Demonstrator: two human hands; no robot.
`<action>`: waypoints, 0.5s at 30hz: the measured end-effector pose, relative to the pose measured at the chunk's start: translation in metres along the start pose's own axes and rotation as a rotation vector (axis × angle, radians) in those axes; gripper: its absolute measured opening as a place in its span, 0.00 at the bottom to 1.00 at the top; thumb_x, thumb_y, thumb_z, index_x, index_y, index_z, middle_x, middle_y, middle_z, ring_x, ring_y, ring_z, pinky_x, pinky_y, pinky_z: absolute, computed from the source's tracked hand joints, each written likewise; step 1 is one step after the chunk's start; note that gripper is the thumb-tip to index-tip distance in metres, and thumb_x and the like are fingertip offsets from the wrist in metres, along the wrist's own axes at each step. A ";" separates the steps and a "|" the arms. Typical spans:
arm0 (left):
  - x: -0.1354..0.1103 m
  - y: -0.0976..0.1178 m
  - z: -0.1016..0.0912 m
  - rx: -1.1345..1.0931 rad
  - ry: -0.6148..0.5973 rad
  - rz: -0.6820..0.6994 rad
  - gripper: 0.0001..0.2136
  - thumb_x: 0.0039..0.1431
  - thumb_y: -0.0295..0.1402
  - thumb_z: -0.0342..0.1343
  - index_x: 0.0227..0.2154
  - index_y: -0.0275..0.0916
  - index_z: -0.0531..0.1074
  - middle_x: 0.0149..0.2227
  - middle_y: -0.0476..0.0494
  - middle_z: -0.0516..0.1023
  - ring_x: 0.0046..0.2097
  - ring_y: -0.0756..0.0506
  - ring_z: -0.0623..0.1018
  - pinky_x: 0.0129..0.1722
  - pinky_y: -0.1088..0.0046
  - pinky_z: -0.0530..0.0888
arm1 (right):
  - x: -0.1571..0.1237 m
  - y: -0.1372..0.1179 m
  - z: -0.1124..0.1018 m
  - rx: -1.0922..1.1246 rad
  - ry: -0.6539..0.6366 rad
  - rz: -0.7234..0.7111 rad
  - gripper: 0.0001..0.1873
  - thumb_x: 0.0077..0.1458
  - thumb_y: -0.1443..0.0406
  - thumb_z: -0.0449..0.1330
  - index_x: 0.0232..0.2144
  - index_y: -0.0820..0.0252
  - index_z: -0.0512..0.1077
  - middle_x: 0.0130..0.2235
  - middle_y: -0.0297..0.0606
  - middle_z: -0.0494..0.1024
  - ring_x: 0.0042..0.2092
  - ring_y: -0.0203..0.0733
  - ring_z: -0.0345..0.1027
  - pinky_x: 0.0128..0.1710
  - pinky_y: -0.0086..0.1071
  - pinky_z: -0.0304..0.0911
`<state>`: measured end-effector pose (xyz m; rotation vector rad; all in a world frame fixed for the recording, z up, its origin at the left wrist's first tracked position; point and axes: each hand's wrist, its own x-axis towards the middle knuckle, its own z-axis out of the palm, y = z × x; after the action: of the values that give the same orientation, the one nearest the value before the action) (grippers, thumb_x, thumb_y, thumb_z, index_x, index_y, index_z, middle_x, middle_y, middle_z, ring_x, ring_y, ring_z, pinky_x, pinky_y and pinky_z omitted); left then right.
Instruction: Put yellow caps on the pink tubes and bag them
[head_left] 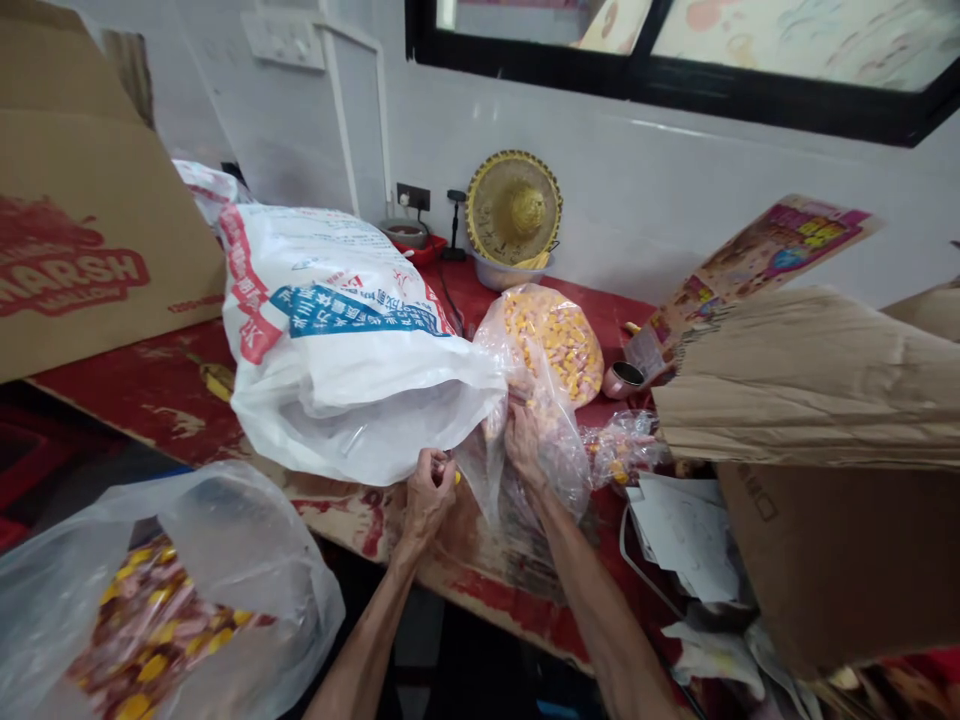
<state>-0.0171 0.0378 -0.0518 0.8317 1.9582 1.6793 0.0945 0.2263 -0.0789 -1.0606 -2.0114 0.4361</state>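
Note:
My left hand (430, 492) is closed, its fingers curled together at the lower edge of a large white printed sack (375, 390). A small yellow piece (457, 478) shows beside these fingers; what the fingertips pinch, if anything, is hidden. My right hand (523, 437) grips the gathered plastic of a clear bag (551, 460), its fingertips partly covered by the film. The bag's far end bulges with many small yellow and pink pieces (562, 345). The white sack lies on its side, its mouth gaping towards me. Both hands are over the worn red table (487, 590).
At lower left stands an open plastic bag (247, 540) of yellow and pink pieces. Cardboard boxes flank the table at left (82, 220) and right (847, 560). A metal cup (622, 379), a small clear packet (626, 447) and a yellow-rimmed round basket (514, 207) are nearby.

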 end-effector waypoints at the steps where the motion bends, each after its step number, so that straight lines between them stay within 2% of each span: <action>1: 0.000 -0.001 0.000 -0.004 0.002 0.007 0.11 0.57 0.46 0.56 0.33 0.44 0.66 0.24 0.55 0.71 0.27 0.48 0.73 0.31 0.73 0.70 | 0.004 0.005 -0.005 -0.051 -0.008 0.015 0.22 0.63 0.64 0.48 0.53 0.62 0.74 0.52 0.50 0.77 0.57 0.53 0.67 0.63 0.49 0.58; 3: 0.000 -0.003 0.000 -0.014 0.003 0.018 0.11 0.57 0.45 0.56 0.33 0.44 0.66 0.24 0.55 0.71 0.27 0.48 0.73 0.31 0.73 0.70 | 0.011 0.018 -0.022 -0.223 -0.004 0.079 0.23 0.64 0.65 0.49 0.56 0.63 0.74 0.54 0.54 0.76 0.58 0.57 0.66 0.62 0.52 0.57; 5: 0.001 -0.004 0.000 -0.016 0.000 0.022 0.11 0.58 0.45 0.56 0.33 0.44 0.67 0.24 0.55 0.71 0.27 0.48 0.74 0.32 0.73 0.70 | 0.021 0.036 -0.048 -0.468 -0.001 0.127 0.24 0.66 0.65 0.48 0.58 0.65 0.72 0.54 0.57 0.75 0.56 0.59 0.66 0.58 0.50 0.60; 7: 0.001 -0.006 0.001 -0.009 -0.003 0.024 0.10 0.58 0.45 0.56 0.34 0.44 0.67 0.24 0.55 0.71 0.27 0.48 0.73 0.32 0.73 0.70 | 0.033 0.056 -0.073 -0.641 -0.009 0.098 0.22 0.67 0.65 0.48 0.56 0.68 0.73 0.51 0.59 0.76 0.53 0.58 0.68 0.53 0.46 0.62; 9: 0.001 -0.008 0.003 -0.002 0.004 0.030 0.10 0.58 0.44 0.56 0.34 0.44 0.67 0.24 0.55 0.71 0.27 0.48 0.73 0.32 0.72 0.70 | 0.044 0.072 -0.092 -0.704 -0.041 0.026 0.20 0.67 0.66 0.47 0.52 0.68 0.74 0.49 0.57 0.77 0.50 0.55 0.69 0.52 0.44 0.63; 12: 0.002 -0.010 0.004 -0.009 0.019 0.033 0.10 0.58 0.45 0.56 0.34 0.44 0.67 0.24 0.54 0.71 0.27 0.48 0.74 0.32 0.72 0.70 | 0.058 0.081 -0.095 -0.707 -0.073 -0.047 0.19 0.66 0.67 0.48 0.51 0.67 0.75 0.48 0.55 0.78 0.51 0.54 0.68 0.54 0.43 0.62; 15: 0.002 -0.009 0.004 -0.007 0.016 0.014 0.11 0.57 0.45 0.56 0.34 0.44 0.67 0.23 0.55 0.70 0.26 0.48 0.73 0.31 0.72 0.70 | 0.067 0.076 -0.077 -0.697 -0.128 -0.104 0.20 0.63 0.68 0.51 0.53 0.66 0.74 0.51 0.56 0.77 0.51 0.54 0.68 0.52 0.43 0.63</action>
<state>-0.0172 0.0411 -0.0608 0.8337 1.9603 1.7042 0.1736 0.3200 -0.0445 -1.3436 -2.3876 -0.2914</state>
